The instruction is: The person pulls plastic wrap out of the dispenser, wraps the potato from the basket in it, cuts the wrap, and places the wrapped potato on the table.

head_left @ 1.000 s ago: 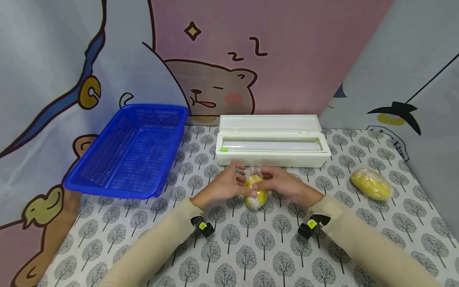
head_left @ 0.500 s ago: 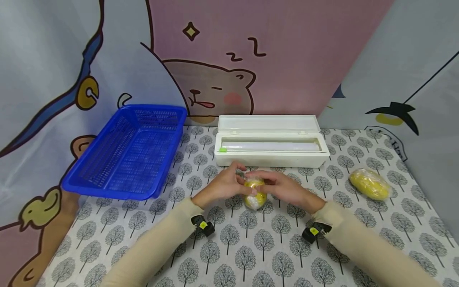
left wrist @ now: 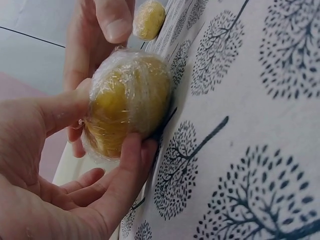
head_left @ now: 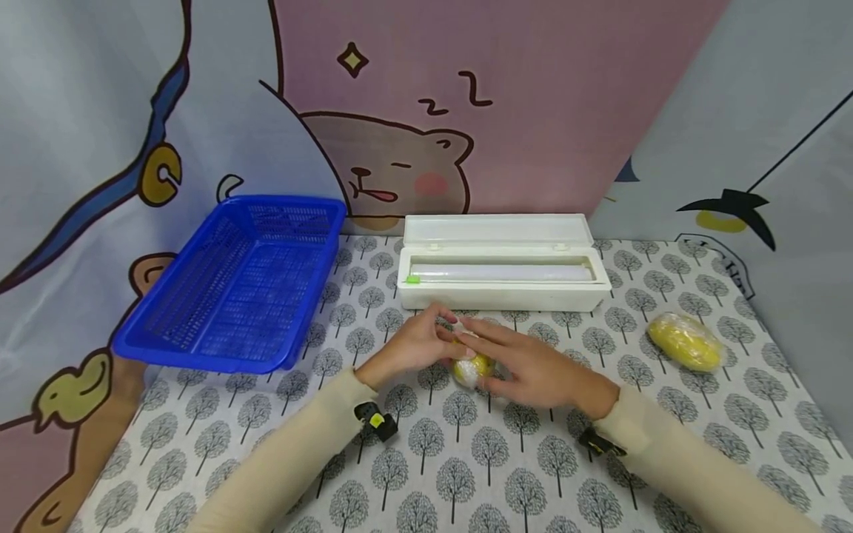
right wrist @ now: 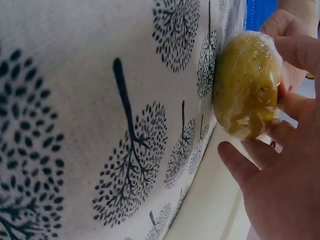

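Note:
A rounded yellow fruit (head_left: 474,366) wrapped in clear cling film stands on the cloth in the middle, partly hidden by both hands. My left hand (head_left: 413,344) pinches it, the thumb on one side and fingertips low on the other in the left wrist view, where wrinkled film covers the fruit (left wrist: 130,100). Reaching over from the right, my right hand (head_left: 540,366) has its fingers stretched along the top and far side and its thumb apart from them. In the right wrist view the speckled fruit (right wrist: 247,85) sits beside those spread fingers.
Behind the hands stands a white cling film box (head_left: 506,296) with its lid up and a roll inside. A blue plastic basket (head_left: 293,326) is at the left. Another film-wrapped yellow fruit (head_left: 686,342) lies on the tree-print cloth (head_left: 460,474) at the right.
My right hand has gone from gripping the wrapped fruit to spreading its fingers over it, with its wrist turned and shifted to the right. My left hand keeps its hold.

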A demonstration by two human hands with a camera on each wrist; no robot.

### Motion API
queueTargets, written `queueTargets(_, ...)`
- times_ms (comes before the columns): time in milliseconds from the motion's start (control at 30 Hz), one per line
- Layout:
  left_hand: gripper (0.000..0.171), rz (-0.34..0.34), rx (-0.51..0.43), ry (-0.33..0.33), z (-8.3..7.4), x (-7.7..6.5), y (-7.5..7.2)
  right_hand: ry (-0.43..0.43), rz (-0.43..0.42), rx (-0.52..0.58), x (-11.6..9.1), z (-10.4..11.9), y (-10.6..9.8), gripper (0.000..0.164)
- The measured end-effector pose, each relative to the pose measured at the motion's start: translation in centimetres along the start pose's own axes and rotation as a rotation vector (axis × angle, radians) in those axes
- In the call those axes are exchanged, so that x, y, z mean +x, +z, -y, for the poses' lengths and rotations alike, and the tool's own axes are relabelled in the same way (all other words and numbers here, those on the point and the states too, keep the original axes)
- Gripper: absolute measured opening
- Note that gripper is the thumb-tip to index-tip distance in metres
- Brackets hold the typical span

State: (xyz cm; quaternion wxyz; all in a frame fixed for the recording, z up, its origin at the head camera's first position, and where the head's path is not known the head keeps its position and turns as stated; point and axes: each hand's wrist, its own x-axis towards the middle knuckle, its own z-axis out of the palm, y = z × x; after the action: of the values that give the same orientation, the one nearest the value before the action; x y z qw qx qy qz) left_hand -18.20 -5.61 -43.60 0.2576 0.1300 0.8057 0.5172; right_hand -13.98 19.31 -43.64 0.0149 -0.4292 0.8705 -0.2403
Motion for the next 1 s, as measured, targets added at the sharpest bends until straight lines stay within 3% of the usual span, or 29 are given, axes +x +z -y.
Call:
queueTargets(100,0.058,-0.005,-0.029,0.011,0.1,-0.1,0.1,-0.025,-0.021,-0.059,0.0,0.1,0.3,0.078)
queueTargets(200,0.054,-0.032,0.009,0.037,0.3,-0.2,0.1,-0.006,-0.026,-0.1,0.1,0.2,0.5,0.078)
queueTargets(367,0.043,-0.074,0.194,0.132,0.6,-0.7,0.2,0.06,0.012,-0.158,0.5,0.8,0.4,0.078)
queueTargets(500,0.055,-0.061,0.318,0.175,0.5,-1.3,0.4,0.063,0.027,-0.196,0.7,1.2,0.3,0.077)
queueTargets(733,0.075,-0.008,0.326,0.215,0.7,-1.3,0.6,0.028,0.003,-0.197,0.6,1.3,0.5,0.071)
queueTargets(1000,0.074,0.003,0.342,0.233,0.7,-1.3,0.3,0.0,-0.021,-0.185,0.4,1.2,0.8,0.07)
